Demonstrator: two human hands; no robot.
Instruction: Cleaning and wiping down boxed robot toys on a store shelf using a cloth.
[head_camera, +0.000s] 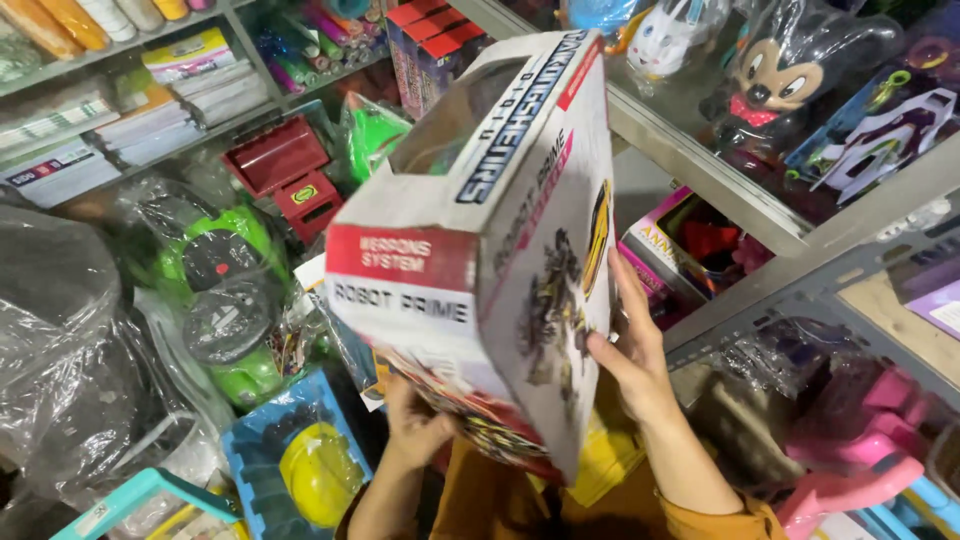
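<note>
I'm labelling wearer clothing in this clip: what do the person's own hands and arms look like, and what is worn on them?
Both hands are bare: no gloves, rings or watch show on the left hand or the right hand. The forearms are bare too. A mustard-orange sleeve ends at the right forearm near the picture's lower edge; fabric of the same colour shows between the arms.

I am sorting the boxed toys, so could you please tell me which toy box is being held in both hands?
It is the large white toy box with the clear window, tilted up between the left hand and right hand. The pink box sits on the shelf.
</note>
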